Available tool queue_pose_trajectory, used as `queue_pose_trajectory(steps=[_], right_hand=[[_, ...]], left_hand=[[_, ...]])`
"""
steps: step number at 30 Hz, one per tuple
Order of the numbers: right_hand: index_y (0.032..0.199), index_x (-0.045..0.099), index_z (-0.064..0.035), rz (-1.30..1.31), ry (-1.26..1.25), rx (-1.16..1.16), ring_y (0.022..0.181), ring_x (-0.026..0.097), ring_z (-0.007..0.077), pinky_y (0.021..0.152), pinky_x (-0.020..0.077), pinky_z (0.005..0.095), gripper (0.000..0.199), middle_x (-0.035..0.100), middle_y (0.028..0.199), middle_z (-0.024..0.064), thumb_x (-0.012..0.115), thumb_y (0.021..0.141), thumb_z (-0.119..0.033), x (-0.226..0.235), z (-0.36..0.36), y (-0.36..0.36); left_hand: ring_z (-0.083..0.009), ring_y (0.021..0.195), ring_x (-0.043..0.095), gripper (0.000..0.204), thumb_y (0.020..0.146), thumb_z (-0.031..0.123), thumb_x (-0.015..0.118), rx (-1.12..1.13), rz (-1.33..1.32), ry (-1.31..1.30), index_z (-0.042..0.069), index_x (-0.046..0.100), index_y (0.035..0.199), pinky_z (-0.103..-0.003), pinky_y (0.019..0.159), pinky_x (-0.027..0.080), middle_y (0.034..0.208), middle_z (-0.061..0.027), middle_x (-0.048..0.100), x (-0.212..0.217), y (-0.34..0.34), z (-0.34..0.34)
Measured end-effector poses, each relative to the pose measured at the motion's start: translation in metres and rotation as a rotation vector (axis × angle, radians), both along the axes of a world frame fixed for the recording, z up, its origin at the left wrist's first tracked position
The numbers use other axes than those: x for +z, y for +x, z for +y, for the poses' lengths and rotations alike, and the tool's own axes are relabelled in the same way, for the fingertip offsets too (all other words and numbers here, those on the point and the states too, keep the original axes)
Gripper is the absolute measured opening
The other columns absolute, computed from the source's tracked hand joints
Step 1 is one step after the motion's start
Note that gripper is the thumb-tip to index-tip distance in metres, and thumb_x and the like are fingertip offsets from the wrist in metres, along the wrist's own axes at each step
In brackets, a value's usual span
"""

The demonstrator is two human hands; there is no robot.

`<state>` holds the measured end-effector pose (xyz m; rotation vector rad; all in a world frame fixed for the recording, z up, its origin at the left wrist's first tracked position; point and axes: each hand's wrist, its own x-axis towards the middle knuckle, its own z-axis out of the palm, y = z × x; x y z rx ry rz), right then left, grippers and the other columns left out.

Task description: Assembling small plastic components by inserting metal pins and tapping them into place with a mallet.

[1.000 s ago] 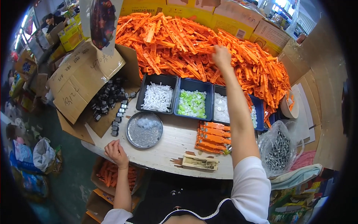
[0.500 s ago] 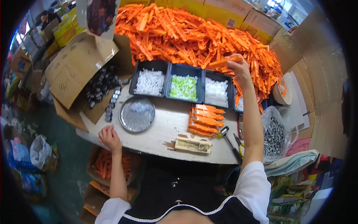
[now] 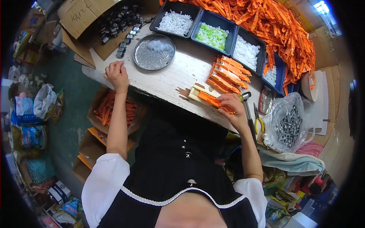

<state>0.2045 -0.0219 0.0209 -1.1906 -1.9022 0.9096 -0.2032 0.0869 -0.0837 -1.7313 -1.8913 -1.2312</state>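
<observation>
"What's on your far left?"

"Scuffed green floor (image 3: 62, 125), crowded with plastic bags (image 3: 45, 99). Under the bench (image 3: 192, 64), a carton (image 3: 141, 114) holds loose orange parts."

"Your left grip?"

"My left grip (image 3: 117, 77) is loosely curled by the bench's front edge. I see nothing in it, but the palm is hidden, so I can't tell how tightly it's closed. Behind it, dark clips (image 3: 121, 23) lie in and beside a cardboard box (image 3: 81, 15)."

"And the bench top?"

"Pale, worn, chipped to brown near the front edge. There's a round metal dish (image 3: 152, 62), then a slanting row: a black tray (image 3: 185, 8) of white pegs, a blue tray (image 3: 217, 18) of green and white bits, and another dark tray (image 3: 251, 37) of white pieces. Before them lies an orange stack (image 3: 228, 74)."

"The right grip?"

"My right grip (image 3: 232, 110) is closed, fingers and thumb, on the right end of an orange piece (image 3: 208, 98). Its other end lies over the cream block (image 3: 194, 90) at the front edge; I can't tell whether it's fully seated."

"Beyond that?"

"A hammer (image 3: 249, 112), yellow-handled pliers (image 3: 259, 125), a clear bag (image 3: 272, 125) of metal parts. Behind, a big orange heap (image 3: 273, 34) meets a cardboard wall (image 3: 330, 78)."
</observation>
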Motion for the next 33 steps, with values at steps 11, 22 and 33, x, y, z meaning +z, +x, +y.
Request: queue_pose_trajectory(steps=[11,22,33], right_hand=[[0.111,0.054,-0.0115,-0.728,0.404,0.006,0.114,0.041,0.0252,0.097,0.0234,0.0433,0.044,0.047,0.123,0.0065,0.064,0.076,-0.036,0.002,0.000,-0.024],[0.131,0.040,-0.0087,-1.007,0.463,0.015,0.126,0.033,0.0165,0.106,0.0033,0.0513,0.059,0.036,0.138,0.0012,0.053,0.082,-0.040,-0.030,0.001,-0.062],[0.132,0.038,-0.0088,-0.963,0.407,-0.002,0.128,0.031,0.0173,0.106,0.0059,0.0490,0.063,0.034,0.140,0.0004,0.054,0.081,-0.042,-0.031,0.000,-0.065]], left_hand=[[-0.0194,0.091,0.049,0.014,0.075,0.011,0.058,0.012,-0.014,-0.010,0.016,0.066,0.086,-0.036,0.081,0.031,0.092,0.0027,0.059,0.000,0.000,-0.003],[-0.0219,0.079,0.057,0.017,0.073,0.004,0.061,-0.093,-0.509,-0.061,0.008,0.066,0.088,-0.033,0.073,0.045,0.090,-0.0060,0.059,0.020,-0.012,0.005],[-0.0221,0.068,0.057,0.017,0.070,0.010,0.067,-0.153,-0.168,-0.272,0.002,0.062,0.084,-0.032,0.064,0.047,0.088,-0.0092,0.058,0.034,-0.016,0.036]])
